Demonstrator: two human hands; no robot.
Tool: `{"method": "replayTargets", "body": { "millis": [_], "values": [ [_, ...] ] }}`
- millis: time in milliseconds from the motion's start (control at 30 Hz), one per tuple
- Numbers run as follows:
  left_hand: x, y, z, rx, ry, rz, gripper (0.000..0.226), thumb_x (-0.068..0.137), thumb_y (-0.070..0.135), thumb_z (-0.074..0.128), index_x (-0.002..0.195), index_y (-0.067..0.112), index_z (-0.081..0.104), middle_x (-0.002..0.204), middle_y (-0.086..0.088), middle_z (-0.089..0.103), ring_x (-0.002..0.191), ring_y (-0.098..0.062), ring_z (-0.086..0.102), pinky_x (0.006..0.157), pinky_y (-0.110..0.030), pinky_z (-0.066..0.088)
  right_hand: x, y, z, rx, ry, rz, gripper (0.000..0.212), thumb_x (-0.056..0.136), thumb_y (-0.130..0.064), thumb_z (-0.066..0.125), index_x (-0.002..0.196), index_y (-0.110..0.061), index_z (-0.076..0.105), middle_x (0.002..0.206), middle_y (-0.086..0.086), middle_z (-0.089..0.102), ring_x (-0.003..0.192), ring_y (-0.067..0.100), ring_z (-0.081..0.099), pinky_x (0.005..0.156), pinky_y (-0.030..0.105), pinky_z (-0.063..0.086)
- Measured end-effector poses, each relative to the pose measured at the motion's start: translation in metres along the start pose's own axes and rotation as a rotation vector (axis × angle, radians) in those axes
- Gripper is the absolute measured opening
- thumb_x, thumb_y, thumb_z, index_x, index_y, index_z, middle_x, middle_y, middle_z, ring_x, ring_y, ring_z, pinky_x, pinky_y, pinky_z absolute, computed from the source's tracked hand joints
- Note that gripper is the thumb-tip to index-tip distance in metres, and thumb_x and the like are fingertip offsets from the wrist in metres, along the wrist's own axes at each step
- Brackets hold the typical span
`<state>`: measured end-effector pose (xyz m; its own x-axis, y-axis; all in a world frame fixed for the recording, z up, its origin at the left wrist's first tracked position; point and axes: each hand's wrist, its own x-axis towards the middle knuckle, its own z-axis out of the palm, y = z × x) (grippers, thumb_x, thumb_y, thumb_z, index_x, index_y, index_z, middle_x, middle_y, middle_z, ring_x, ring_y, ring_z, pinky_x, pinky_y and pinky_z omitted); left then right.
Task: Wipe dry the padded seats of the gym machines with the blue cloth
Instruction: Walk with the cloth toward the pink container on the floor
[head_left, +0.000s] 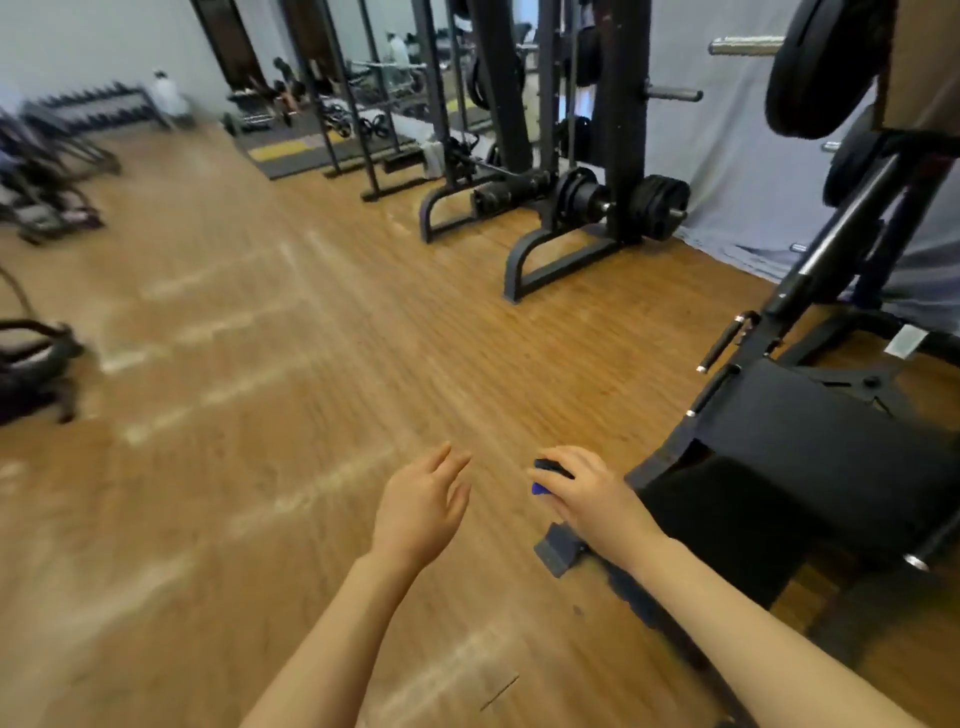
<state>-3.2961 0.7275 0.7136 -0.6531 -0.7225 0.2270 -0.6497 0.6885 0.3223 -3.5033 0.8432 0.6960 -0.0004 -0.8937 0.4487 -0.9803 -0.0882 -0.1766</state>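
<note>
My right hand (584, 491) is curled round the bunched blue cloth (543, 480), of which only a small dark blue part shows past my fingers. It hovers over the wooden floor just left of a black padded seat (810, 431) on a leg-press style machine at the right. My left hand (423, 501) hangs in the air to the left with relaxed straight fingers and holds nothing. The seat's pads slope down toward me, and the lower pad (727, 519) lies in shadow.
Black racks (566, 244) loaded with weight plates (660, 205) stand along the grey wall behind the machine. A dumbbell rack (88, 111) and other equipment (31, 364) line the far left. The machine's floor foot (558, 548) lies under my right wrist. The picture is motion-blurred.
</note>
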Motion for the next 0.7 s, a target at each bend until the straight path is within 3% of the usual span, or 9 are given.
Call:
{"method": "replayTargets", "body": {
  "millis": [100,200,267,367,567,700],
  "values": [
    [-0.018,-0.058,-0.036,0.015,0.057,-0.133,0.041,0.088,0.034,0.052,0.122,0.018,0.068,0.131,-0.012,0.062,0.112,-0.03,0.064,0.09,-0.037,0.051,0.065,-0.052,0.024,0.068,0.096,-0.204,0.024,0.078,-0.015,0.073,0.101,-0.009,0.075,0.101,0.01,0.071,0.087,0.03,0.07,0.071,0.038,0.058],
    [-0.039,-0.123,-0.07,0.106,0.129,-0.186,0.036,0.085,0.024,0.065,0.119,0.017,0.068,0.127,-0.013,0.064,0.108,-0.031,0.065,0.085,-0.037,0.053,0.124,-0.114,0.057,0.157,0.112,-0.339,0.031,0.082,-0.022,0.054,0.099,-0.009,0.076,0.1,0.007,0.072,0.085,0.029,0.07,0.07,0.036,0.059],
    [-0.053,-0.17,-0.091,0.143,0.143,-0.242,0.037,0.083,0.027,0.063,0.118,0.018,0.068,0.125,-0.014,0.064,0.107,-0.032,0.066,0.081,-0.04,0.055,0.158,-0.156,0.084,0.206,0.087,-0.426,0.025,0.084,-0.019,0.065,0.105,-0.008,0.073,0.105,0.007,0.07,0.09,0.03,0.068,0.073,0.038,0.059],
    [-0.075,-0.243,-0.12,0.167,0.144,-0.34,0.041,0.084,0.033,0.055,0.121,0.019,0.066,0.131,-0.015,0.061,0.114,-0.032,0.063,0.085,-0.045,0.055,0.205,-0.221,0.121,0.273,0.049,-0.526,0.039,0.071,-0.012,0.086,0.107,-0.008,0.071,0.108,0.007,0.069,0.093,0.028,0.067,0.074,0.036,0.058],
    [-0.12,-0.382,-0.181,0.214,0.242,-0.433,0.037,0.087,0.024,0.062,0.123,0.015,0.066,0.134,-0.018,0.058,0.12,-0.036,0.058,0.093,-0.048,0.052,0.298,-0.347,0.197,0.322,0.008,-0.652,0.041,0.069,-0.01,0.087,0.106,-0.005,0.07,0.108,0.01,0.068,0.094,0.03,0.066,0.08,0.036,0.057],
    [-0.161,-0.459,-0.22,0.25,0.333,-0.548,0.038,0.089,0.029,0.057,0.124,0.016,0.066,0.135,-0.016,0.058,0.121,-0.034,0.058,0.092,-0.049,0.052,0.348,-0.432,0.239,0.363,-0.04,-0.722,0.04,0.071,-0.011,0.085,0.108,-0.006,0.071,0.111,0.011,0.069,0.096,0.033,0.067,0.075,0.042,0.059]
  ]
}}
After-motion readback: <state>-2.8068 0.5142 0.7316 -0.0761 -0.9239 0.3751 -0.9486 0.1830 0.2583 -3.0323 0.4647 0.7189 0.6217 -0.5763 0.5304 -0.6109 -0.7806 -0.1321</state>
